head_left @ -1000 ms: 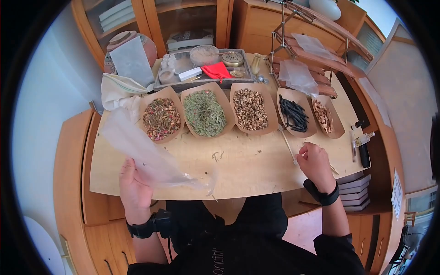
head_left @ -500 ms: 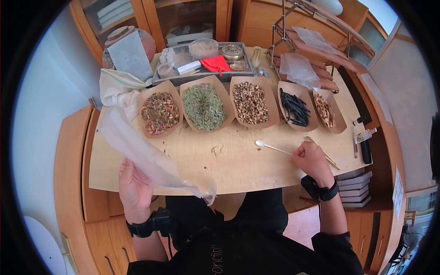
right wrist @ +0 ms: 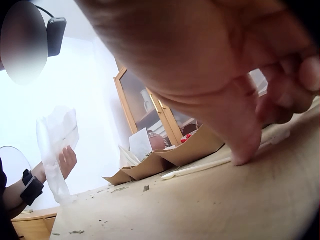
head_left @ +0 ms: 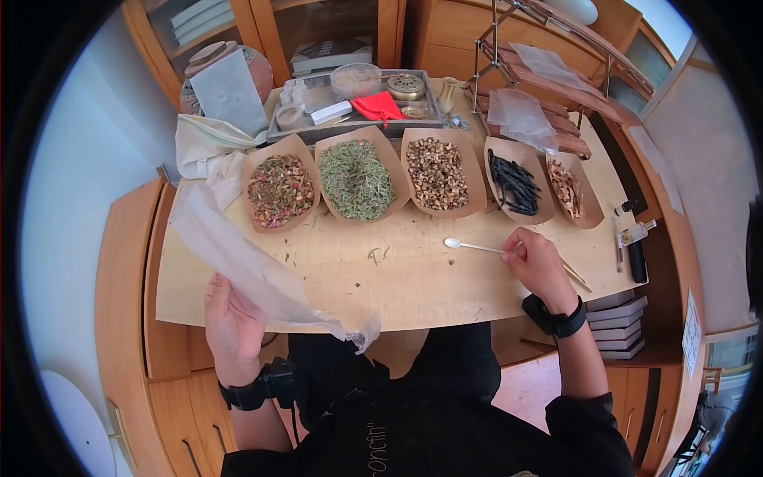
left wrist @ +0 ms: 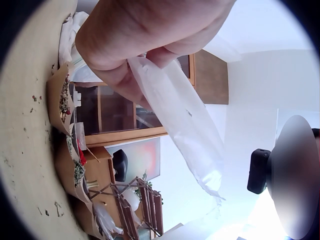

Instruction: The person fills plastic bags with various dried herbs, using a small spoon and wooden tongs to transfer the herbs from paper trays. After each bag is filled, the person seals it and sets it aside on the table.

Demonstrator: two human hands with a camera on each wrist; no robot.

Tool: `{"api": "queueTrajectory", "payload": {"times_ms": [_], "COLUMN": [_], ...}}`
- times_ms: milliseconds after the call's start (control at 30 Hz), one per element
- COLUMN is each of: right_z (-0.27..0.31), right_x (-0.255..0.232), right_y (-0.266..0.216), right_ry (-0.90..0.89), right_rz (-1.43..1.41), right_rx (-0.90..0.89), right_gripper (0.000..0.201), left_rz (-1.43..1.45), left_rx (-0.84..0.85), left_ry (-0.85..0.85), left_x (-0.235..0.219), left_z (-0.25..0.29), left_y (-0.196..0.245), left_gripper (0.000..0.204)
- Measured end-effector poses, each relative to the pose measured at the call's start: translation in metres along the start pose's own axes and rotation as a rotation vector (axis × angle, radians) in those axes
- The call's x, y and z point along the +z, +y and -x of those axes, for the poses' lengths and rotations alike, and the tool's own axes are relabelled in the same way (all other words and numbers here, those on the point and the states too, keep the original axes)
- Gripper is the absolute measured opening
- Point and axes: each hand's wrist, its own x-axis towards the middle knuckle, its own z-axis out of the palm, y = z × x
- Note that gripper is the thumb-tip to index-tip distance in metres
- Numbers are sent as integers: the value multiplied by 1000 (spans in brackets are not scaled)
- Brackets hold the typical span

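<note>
A long translucent plastic bag (head_left: 254,278) is held at its side between the thumb and fingers of my left hand (head_left: 234,326), by the table's front left. Its crumpled lower end hangs over the table edge. A dark speck shows on the bag in the left wrist view. On the tabletop lies a small white spoon (head_left: 475,246), bowl to the left. My right hand (head_left: 542,266) is at its handle end. In the right wrist view the thumb tip (right wrist: 241,159) touches the spoon handle (right wrist: 202,168), while the loosely bent fingers (right wrist: 290,92) stay apart from it.
Behind the hands stand paper trays (head_left: 321,191) of dried flowers, green herb, brown bits, black pods and bark-like pieces. Farther back is a grey tray (head_left: 278,137) with a red pouch (head_left: 377,107). Thin sticks (head_left: 576,274) lie beside the right hand; small bottles (head_left: 638,233) sit at the right edge.
The spoon has swung from pointing away to pointing left, then stayed put. My right fingers have loosened from its handle. The bag's lower end has dropped past the table edge.
</note>
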Motion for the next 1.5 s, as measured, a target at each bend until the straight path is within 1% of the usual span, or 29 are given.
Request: {"api": "queueTrajectory", "payload": {"times_ms": [33, 100, 233, 300, 333, 400, 433, 500, 533, 567, 633, 667, 733, 767, 800, 833, 900, 933, 967, 1000, 1067, 1133, 1200, 1233, 1300, 1333, 1400, 1433, 1500], "right_z": [-1, -2, 1, 11, 16, 25, 26, 28, 30, 30, 29, 27, 21, 17, 12, 7, -10, -22, -33, -43, -60, -76, -90, -92, -90, -87, -76, -72, -65], "right_x": [1, 4, 11, 8, 5, -4, -5, -8, -8, -9, -7, -5, 2, 10, 19, 26, 35, 40, 46, 50, 60, 71, 84, 88, 93, 94, 95, 94, 93], "right_y": [3, 11, 16, 3, -6, -25, -30, -40, -49, -60, -81, -92, -114, -124, -134, -145, -165, -172, -178, -183, -190, -193, -192, -189, -188, -189, -192, -192, -193], "right_ry": [-1, -7, 29, 169, 166, 97, 89, 106, 176, 174, 349, 348, 320, 318, 325, 331, 309, 258, 208, 212, 242, 257, 271, 276, 188, 188, 146, 148, 69], "right_rz": [-2, 138, 226, 351, 346, 211, 201, 17, -35, -37, -106, -107, -109, -112, -188, -262, -252, -234, -214, -217, -192, -152, -62, -61, -11, -12, -7, -8, -27], "right_rx": [0, -163, -233, -385, -397, -258, -269, -284, -290, -300, -359, -368, -462, -470, -504, -537, -568, -566, -562, -563, -669, -689, -716, -711, -719, -720, -709, -710, -689], "right_gripper": [11, 11, 11, 9, 9, 9, 9, 11, 14, 14, 13, 13, 10, 10, 9, 9, 7, 6, 6, 6, 8, 9, 10, 10, 11, 11, 10, 10, 8], "left_rz": [-2, -45, -37, -15, -19, -40, -50, -10, -13, -20, -25, -11, 3, 58, 110, 108, 57, 53, 59, 65, 19, -28, -104, -105, -127, -128, -157, -158, -217], "left_rx": [0, 2, 6, 28, 39, 49, 58, 61, 72, 62, 58, 43, 34, 10, -15, -6, -40, -37, -32, -27, -26, -31, -46, -51, -103, -102, -146, -144, -178], "left_ry": [1, -23, 59, 35, 42, 53, 63, 194, 197, 210, 225, 212, 207, 134, 62, 64, 286, 286, 273, 258, 236, 214, 364, 359, 362, 362, 278, 277, 287], "left_x": [0, -1, -4, -9, -12, -19, -23, -27, -28, -29, -32, -33, -41, -46, -49, -47, -39, -33, -27, -23, -24, -20, -10, -10, -10, -10, -8, -8, -8], "left_z": [1, 1, 4, 6, 7, 11, 12, 11, 11, 12, 13, 13, 14, 12, 10, 7, -3, -10, -17, -24, -31, -38, -45, -50, -57, -59, -64, -66, -69], "left_y": [0, -2, -1, 2, 4, 9, 10, 9, 9, 9, 9, 9, 10, 10, 13, 16, 20, 21, 21, 20, 17, 12, 9, 8, 6, 7, 9, 9, 9], "left_gripper": [26, 26, 27, 28, 28, 34, 34, 35, 35, 36, 36, 36, 36, 34, 33, 33, 27, 27, 33, 42, 44, 46, 43, 43, 38, 38, 22, 22, 29]}}
